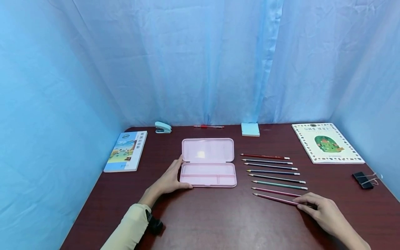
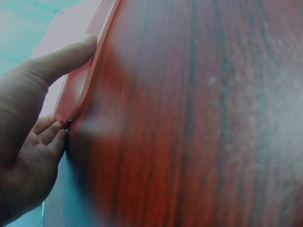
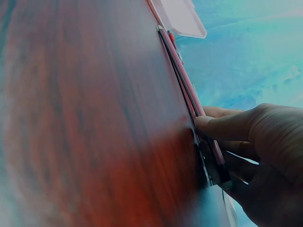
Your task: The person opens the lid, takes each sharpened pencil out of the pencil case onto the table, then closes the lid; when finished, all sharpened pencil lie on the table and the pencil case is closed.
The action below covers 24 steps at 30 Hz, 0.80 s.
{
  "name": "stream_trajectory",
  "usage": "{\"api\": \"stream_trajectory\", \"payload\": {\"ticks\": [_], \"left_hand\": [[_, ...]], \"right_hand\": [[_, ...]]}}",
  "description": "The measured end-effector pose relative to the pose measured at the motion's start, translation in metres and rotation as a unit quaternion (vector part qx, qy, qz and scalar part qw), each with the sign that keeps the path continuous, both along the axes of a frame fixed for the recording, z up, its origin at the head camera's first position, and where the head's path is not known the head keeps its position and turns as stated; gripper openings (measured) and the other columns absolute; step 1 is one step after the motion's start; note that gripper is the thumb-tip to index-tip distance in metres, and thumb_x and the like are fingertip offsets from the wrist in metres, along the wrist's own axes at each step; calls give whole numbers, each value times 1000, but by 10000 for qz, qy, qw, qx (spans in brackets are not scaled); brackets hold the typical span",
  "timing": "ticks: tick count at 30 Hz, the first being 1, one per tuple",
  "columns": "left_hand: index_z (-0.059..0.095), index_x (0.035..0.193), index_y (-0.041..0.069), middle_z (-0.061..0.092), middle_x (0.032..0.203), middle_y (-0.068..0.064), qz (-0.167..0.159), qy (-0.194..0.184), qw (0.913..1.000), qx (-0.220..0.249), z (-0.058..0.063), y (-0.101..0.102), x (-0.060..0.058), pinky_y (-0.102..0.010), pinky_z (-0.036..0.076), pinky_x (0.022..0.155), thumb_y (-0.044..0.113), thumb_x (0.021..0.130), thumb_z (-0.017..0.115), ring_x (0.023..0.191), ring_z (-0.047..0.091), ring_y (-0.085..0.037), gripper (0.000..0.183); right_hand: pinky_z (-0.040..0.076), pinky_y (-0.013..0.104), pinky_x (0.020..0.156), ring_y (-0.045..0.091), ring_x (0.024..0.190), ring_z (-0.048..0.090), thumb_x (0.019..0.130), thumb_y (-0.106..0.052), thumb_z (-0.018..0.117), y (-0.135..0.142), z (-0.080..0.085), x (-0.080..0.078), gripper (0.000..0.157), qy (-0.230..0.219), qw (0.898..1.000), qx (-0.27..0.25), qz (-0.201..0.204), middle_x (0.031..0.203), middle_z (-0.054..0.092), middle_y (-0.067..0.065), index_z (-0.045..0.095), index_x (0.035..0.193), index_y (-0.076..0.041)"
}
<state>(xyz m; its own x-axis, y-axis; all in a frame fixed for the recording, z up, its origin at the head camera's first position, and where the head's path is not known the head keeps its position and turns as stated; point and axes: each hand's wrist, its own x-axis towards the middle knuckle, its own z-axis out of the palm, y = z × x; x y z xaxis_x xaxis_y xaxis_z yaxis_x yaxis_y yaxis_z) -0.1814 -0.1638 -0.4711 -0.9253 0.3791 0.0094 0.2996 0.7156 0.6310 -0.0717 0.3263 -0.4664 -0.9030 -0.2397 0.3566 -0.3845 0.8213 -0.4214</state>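
An open pink pencil case (image 1: 208, 185) lies on the table, its lid tipped back and its tray divided into compartments. At the case's left end, my left hand (image 1: 170, 178) holds the near corner, thumb along the front wall and fingers around the side. My right hand (image 1: 325, 210) pinches the nearest pencil (image 1: 275, 199), a pink one, close to its rear end. In the right wrist view, the thumb and fingers close on that pencil (image 3: 187, 82). Beyond it lie another pink pencil (image 1: 275, 191), a green pencil (image 1: 278, 184) and several dark ones, roughly parallel, points leftward.
A red pen (image 1: 208, 126), a mint stapler (image 1: 163, 127) and a light-blue notepad (image 1: 250, 129) line the back edge. One book (image 1: 126, 151) lies left, another book (image 1: 328, 143) right, with a black binder clip (image 1: 363, 180) near the right edge. Blue curtains (image 1: 200, 62) surround the table.
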Motion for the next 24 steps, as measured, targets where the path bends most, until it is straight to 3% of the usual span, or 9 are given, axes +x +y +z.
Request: {"api": "stream_trajectory", "payload": {"ticks": [12, 17, 24], "left_hand": [[0, 149, 16, 36, 134, -3, 6, 14, 10000, 31, -2, 0, -1, -37, 31, 101, 54, 64, 77, 119, 36, -14, 121], [0, 149, 18, 35, 135, -3, 14, -32, 10000, 36, -1, 0, 0, -38, 31, 101, 56, 63, 76, 119, 36, -14, 122], [0, 149, 18, 35, 135, -3, 40, -33, 10000, 45, 0, 0, 0, -38, 32, 101, 55, 63, 77, 118, 36, -14, 122]], "right_hand": [[36, 12, 64, -2, 74, 55, 67, -5, 78, 4, -4, -2, 33, 35, 9996, 249, -94, 85, 60, -19, 70, 87, -31], [38, 12, 65, -2, 76, 55, 67, -6, 79, 1, 4, -5, 33, 121, 9991, 405, -75, 87, 59, -18, 70, 87, -31], [42, 16, 66, 2, 77, 56, 72, -6, 76, -28, 28, -33, 28, 406, 9986, 46, 348, 91, 61, -12, 70, 93, -23]]}}
